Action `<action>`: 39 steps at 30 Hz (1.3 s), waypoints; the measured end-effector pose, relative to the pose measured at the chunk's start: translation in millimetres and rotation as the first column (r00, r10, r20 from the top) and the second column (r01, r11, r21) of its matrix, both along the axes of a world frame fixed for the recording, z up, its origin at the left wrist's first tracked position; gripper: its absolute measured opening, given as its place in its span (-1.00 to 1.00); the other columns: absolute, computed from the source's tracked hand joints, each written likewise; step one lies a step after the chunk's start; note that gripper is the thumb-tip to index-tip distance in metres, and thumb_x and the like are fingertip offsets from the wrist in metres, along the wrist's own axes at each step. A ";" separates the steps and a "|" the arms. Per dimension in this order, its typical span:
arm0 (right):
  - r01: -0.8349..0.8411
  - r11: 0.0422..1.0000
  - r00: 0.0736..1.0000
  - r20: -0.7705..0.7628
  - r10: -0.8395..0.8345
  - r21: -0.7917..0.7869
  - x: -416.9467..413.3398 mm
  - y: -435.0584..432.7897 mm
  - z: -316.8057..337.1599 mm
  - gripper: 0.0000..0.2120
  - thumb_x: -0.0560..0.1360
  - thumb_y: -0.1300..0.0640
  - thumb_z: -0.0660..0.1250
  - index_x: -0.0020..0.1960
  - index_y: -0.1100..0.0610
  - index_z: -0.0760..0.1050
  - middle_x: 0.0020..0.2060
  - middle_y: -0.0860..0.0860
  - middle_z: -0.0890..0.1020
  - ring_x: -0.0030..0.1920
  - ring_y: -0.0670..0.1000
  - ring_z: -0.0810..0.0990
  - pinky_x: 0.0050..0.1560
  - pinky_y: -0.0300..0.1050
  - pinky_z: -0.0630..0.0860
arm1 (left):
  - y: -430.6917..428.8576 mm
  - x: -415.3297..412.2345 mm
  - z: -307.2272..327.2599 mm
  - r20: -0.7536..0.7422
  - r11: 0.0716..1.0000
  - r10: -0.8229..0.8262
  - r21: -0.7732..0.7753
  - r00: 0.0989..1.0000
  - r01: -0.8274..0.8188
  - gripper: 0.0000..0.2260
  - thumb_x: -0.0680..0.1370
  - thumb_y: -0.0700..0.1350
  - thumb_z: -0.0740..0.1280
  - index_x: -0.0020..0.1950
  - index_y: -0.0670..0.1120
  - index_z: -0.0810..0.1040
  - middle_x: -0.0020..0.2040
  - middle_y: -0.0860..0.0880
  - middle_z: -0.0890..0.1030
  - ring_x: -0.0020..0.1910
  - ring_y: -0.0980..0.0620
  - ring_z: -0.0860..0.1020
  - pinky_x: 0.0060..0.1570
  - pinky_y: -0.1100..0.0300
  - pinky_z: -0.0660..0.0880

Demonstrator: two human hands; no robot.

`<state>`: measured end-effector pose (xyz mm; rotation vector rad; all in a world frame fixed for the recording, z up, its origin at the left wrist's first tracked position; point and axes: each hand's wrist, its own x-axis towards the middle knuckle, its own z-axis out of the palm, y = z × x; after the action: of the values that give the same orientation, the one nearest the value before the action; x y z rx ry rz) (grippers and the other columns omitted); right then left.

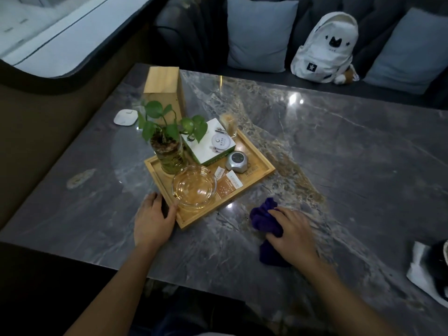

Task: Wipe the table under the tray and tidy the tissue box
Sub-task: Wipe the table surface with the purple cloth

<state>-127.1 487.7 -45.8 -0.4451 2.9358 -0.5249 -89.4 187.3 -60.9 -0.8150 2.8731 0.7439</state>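
A wooden tray (pixel 260 169) sits turned at an angle on the grey marble table (pixel 339 166). It carries a potted plant in a glass jar (pixel 171 154), a white and green tissue box (pixel 209 144), a glass ashtray (pixel 194 187), a small silver clock (pixel 237 161), matchboxes (pixel 228 184) and a toothpick glass (pixel 230 126). My left hand (pixel 155 219) grips the tray's near-left corner. My right hand (pixel 291 231) presses a purple cloth (pixel 265 218) onto the table just right of the tray.
A tall wooden box (pixel 163 90) stands behind the tray, with a small white dish (pixel 125 117) to its left. A sofa with grey cushions (pixel 259 32) and a white backpack (pixel 324 48) lies beyond the table. White paper and a dark object (pixel 429 270) sit at the right edge.
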 end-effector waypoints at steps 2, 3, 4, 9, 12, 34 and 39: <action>0.054 0.998 0.998 0.012 -0.054 -0.033 -2.8 -10.9 2.4 -0.54 0.35 0.07 0.39 0.22 0.17 0.48 0.17 0.13 0.56 0.17 0.18 0.50 0.19 0.11 0.34 | -5.7 4.3 1.3 -0.014 0.999 0.013 0.047 1.000 -0.012 -0.44 0.53 0.20 0.11 0.40 -0.14 0.31 0.43 -0.17 0.34 0.39 -0.14 0.33 0.33 -0.13 0.33; 0.089 0.995 0.996 0.021 -0.088 -0.038 -5.0 -16.7 4.1 -0.53 0.37 0.09 0.40 0.25 0.17 0.45 0.19 0.12 0.54 0.20 0.16 0.47 0.21 0.09 0.31 | -8.7 7.5 2.0 -0.028 0.998 0.033 0.060 0.999 -0.032 -0.45 0.53 0.18 0.12 0.39 -0.16 0.32 0.42 -0.18 0.36 0.37 -0.15 0.35 0.33 -0.13 0.34; 0.116 0.992 0.993 0.019 -0.115 -0.041 -7.1 -22.2 4.9 -0.52 0.38 0.10 0.40 0.27 0.17 0.44 0.20 0.12 0.53 0.21 0.15 0.45 0.22 0.08 0.30 | -11.9 11.4 2.7 -0.041 0.996 0.059 0.065 0.997 -0.056 -0.46 0.54 0.15 0.14 0.39 -0.18 0.32 0.41 -0.20 0.36 0.37 -0.15 0.35 0.34 -0.12 0.32; 0.071 0.988 0.997 -0.015 -0.073 -0.135 -5.5 -61.6 14.5 -0.51 0.35 0.08 0.40 0.24 0.19 0.46 0.19 0.14 0.54 0.20 0.18 0.46 0.23 0.12 0.31 | -36.9 31.4 4.3 -0.073 0.985 0.173 0.033 0.982 -0.171 -0.54 0.55 0.03 0.21 0.34 -0.23 0.36 0.41 -0.22 0.37 0.38 -0.18 0.33 0.37 -0.07 0.27; -0.097 0.961 0.988 -0.138 0.062 -0.258 1.3 -99.7 26.1 -0.51 0.28 0.02 0.32 0.16 0.22 0.52 0.13 0.18 0.60 0.13 0.21 0.54 0.13 0.13 0.40 | -57.2 43.1 1.6 -0.065 0.971 0.240 0.020 0.969 -0.239 -0.51 0.54 0.05 0.22 0.36 -0.23 0.34 0.42 -0.22 0.36 0.40 -0.17 0.31 0.39 -0.07 0.26; -0.414 0.887 0.905 -0.197 0.377 -0.206 -56.7 -349.4 34.2 -0.61 0.29 0.12 0.40 0.09 0.20 0.52 0.02 0.18 0.62 0.04 0.26 0.55 0.06 0.15 0.43 | -165.1 57.2 -5.0 0.015 0.907 0.417 -0.079 0.909 -0.415 -0.37 0.56 0.17 0.04 0.50 -0.16 0.00 0.55 -0.09 0.04 0.53 -0.01 -0.02 0.51 0.10 -0.08; -0.447 0.893 0.886 -0.113 0.451 0.057 -60.4 -364.0 12.0 -0.47 0.41 -0.08 0.35 0.30 0.13 0.39 0.31 0.21 0.43 0.30 0.24 0.37 0.24 0.15 0.27 | -162.0 58.7 -15.3 -0.014 0.897 0.399 -0.203 0.917 -0.394 -0.37 0.55 0.19 -0.03 0.50 -0.17 0.05 0.53 -0.11 0.13 0.52 -0.01 0.06 0.49 0.11 -0.06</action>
<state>-187.6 123.7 -33.8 -1.1537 2.7993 -0.3995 -30.7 25.3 -76.2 -1.4565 2.8175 0.4607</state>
